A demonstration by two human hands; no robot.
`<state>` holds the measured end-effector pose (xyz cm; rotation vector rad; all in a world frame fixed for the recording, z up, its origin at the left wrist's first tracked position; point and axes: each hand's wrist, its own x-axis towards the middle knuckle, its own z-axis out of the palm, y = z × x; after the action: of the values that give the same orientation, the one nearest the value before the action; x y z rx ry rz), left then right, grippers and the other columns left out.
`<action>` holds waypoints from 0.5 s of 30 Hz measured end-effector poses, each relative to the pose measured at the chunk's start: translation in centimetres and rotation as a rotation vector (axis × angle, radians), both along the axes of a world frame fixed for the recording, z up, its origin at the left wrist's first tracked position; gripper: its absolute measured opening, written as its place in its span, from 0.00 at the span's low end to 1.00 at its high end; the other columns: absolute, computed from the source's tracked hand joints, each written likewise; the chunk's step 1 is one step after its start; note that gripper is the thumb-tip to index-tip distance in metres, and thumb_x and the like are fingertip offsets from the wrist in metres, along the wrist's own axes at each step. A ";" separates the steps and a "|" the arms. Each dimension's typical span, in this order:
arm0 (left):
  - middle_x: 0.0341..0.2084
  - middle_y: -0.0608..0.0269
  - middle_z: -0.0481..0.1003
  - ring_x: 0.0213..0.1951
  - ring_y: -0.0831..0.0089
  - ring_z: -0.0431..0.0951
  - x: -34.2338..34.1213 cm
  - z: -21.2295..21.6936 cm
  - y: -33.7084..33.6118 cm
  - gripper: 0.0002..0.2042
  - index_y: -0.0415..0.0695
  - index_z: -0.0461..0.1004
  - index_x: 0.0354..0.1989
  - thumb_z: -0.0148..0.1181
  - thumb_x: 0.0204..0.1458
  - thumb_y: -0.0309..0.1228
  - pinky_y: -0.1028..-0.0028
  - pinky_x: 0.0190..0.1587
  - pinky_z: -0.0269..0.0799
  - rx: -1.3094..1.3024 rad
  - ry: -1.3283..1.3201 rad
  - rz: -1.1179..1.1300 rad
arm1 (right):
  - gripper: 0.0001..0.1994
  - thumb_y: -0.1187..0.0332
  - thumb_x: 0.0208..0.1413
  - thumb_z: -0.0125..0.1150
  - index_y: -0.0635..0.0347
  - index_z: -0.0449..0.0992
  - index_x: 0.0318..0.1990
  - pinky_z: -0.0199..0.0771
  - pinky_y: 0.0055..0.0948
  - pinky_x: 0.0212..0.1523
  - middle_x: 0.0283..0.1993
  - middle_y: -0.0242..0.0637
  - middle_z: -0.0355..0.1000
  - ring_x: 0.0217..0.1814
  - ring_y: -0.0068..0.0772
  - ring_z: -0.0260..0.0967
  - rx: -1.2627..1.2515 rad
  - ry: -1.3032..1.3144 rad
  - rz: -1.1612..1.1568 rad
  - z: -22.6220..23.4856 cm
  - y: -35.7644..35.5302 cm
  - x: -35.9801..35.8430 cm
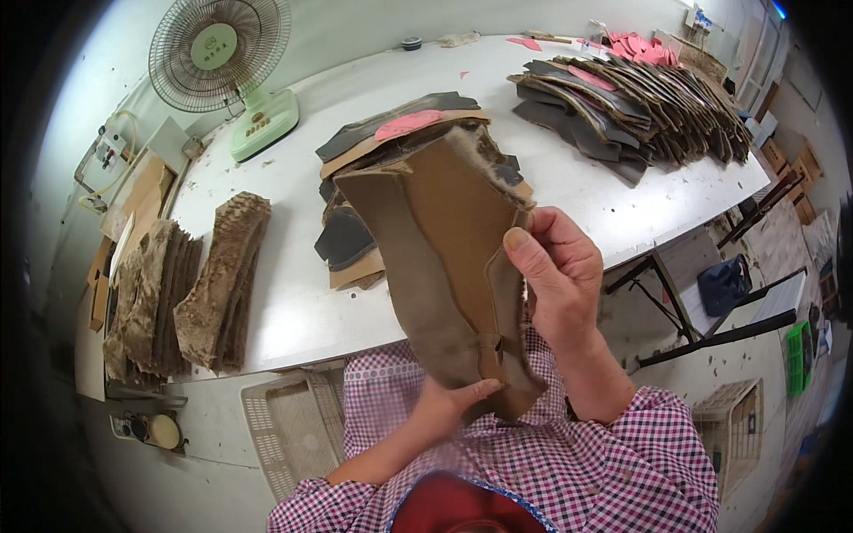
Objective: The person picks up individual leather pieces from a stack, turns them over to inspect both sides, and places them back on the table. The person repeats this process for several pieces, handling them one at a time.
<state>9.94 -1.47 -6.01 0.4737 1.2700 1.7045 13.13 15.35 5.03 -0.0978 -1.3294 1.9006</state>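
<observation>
A brown fur-backed leather piece (462, 222) is held up in front of me, its tan and grey-brown smooth side showing and fur visible along its upper right edge. My right hand (555, 266) pinches its right edge between thumb and fingers. Low down, my left hand (453, 404) grips the bottom end, thumb on top and the other fingers hidden behind it. Behind the held piece lies a pile of dark and tan cut pieces (342, 226) with a pink scrap (409, 124) on top, partly covered from view.
Furry brown stacks (222, 284) lie at the table's left edge. A large fanned stack of pieces (640, 115) lies at the far right, near pink scraps (640, 46). A green fan (267, 124) stands at the back left of the white table (293, 329). Below is a plastic crate (284, 426).
</observation>
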 end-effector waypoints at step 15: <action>0.38 0.61 0.78 0.37 0.76 0.78 -13.2 6.9 -4.0 0.15 0.37 0.72 0.46 0.62 0.48 0.19 0.76 0.41 0.74 -0.102 0.828 0.436 | 0.06 0.70 0.59 0.58 0.62 0.76 0.33 0.63 0.17 0.28 0.25 0.27 0.70 0.27 0.15 0.64 0.219 -0.032 0.091 2.0 5.7 -5.3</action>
<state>-3.27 -5.43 0.94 0.9546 2.1651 1.8442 7.83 21.04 7.01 0.0436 -1.5780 1.8209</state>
